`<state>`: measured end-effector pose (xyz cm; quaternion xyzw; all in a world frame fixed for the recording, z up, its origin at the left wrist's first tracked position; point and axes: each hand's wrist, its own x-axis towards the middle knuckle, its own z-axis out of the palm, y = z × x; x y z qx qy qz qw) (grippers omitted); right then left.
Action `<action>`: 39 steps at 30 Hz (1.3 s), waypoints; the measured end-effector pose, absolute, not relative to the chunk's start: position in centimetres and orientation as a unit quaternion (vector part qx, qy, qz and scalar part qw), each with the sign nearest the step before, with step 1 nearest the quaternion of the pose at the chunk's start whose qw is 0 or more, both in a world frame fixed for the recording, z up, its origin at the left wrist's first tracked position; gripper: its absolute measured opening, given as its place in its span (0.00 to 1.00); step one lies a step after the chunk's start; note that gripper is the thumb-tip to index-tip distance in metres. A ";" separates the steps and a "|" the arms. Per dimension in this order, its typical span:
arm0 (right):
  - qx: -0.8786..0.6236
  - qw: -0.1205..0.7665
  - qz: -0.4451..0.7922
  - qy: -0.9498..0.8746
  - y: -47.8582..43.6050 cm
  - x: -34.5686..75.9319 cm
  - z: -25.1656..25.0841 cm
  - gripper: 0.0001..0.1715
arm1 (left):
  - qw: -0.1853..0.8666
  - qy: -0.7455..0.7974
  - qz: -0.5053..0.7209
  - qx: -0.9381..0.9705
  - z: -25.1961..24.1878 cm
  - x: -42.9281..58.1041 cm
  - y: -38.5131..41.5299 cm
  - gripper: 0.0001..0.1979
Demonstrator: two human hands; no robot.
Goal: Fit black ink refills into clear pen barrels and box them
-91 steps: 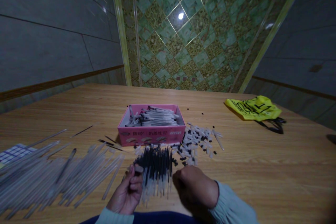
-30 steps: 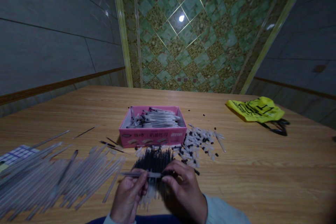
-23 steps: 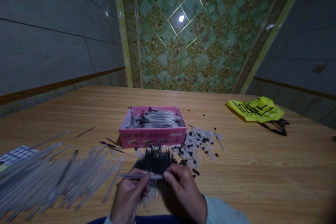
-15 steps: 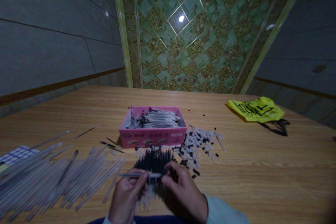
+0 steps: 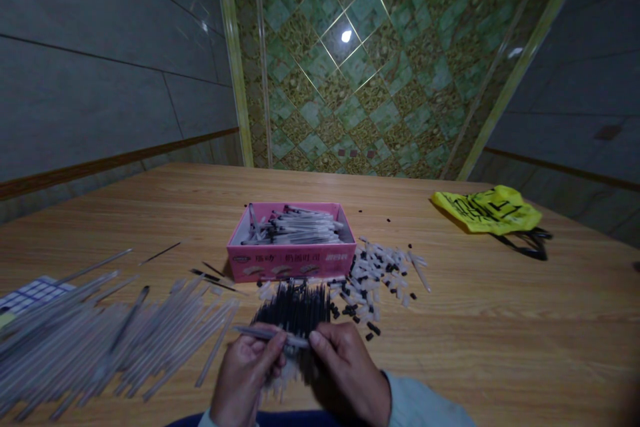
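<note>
My left hand (image 5: 247, 363) is closed around a slim pen (image 5: 265, 333), held nearly level between thumb and fingers. At the pen's right end, my right hand (image 5: 345, 363) pinches the tip with thumb and forefinger; whatever small part lies in that pinch is hidden. Just beyond and below both hands lies a bundle of dark-tipped pen refills (image 5: 293, 303). Clear pen barrels (image 5: 165, 333) are spread on the left. White and black pen caps and small plugs (image 5: 375, 273) are heaped to the right of the bundle.
A pink box (image 5: 293, 265) holding a pile of assembled pens (image 5: 305, 227) stands behind the refills. On the wooden table (image 5: 500, 320), a yellow bag (image 5: 487, 209) with black straps lies at the far right. A checked item (image 5: 37, 295) is at the left edge.
My right fingers have closed onto the pen's right end. The pen has tilted slightly, with its right end lower. The box and piles have stayed put.
</note>
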<state>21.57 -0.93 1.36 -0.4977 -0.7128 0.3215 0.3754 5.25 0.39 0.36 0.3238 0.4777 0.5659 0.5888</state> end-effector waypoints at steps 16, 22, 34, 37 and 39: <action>-0.518 0.395 0.277 -0.706 -0.9 21.8 1.4 0.16 | 0.577 0.493 0.566 0.322 0.3 5.2 0.5 0.18; -0.463 0.401 0.525 -0.592 -0.7 20.9 0.4 0.29 | 0.586 0.479 0.567 0.325 0.2 5.3 0.4 0.18; -0.656 0.272 -0.004 -0.704 2.4 25.7 2.9 0.06 | 0.594 0.477 0.555 0.334 0.1 4.9 0.5 0.20; -0.675 0.239 -0.025 -0.697 2.9 26.2 2.3 0.08 | 0.603 0.471 0.536 0.356 -0.5 4.6 0.6 0.21; -0.679 0.238 -0.018 -0.695 3.1 26.3 1.7 0.08 | 0.613 0.463 0.509 0.386 -0.9 4.4 0.7 0.21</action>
